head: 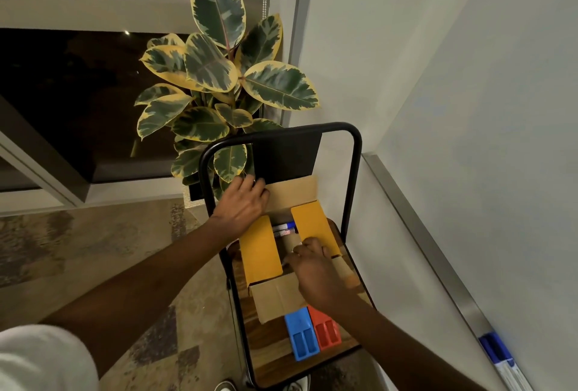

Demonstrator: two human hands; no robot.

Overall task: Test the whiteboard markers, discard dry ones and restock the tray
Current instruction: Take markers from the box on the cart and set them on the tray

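An open cardboard box (259,249) with yellow inner flaps sits on a small wooden-topped stand (269,350). Inside it lie whiteboard markers (284,229), one with a blue cap. My left hand (242,203) rests on the box's far flap, fingers spread over its edge. My right hand (312,271) reaches into the box with curled fingers; whatever they touch is hidden. On the whiteboard's metal tray (438,253) at the lower right lie blue-capped markers (500,356).
A blue block (301,339) and a red block (325,329) lie side by side on the stand near the box. A black tube frame (353,171) rises behind it. A large potted plant (219,77) stands beyond. The whiteboard (500,140) fills the right.
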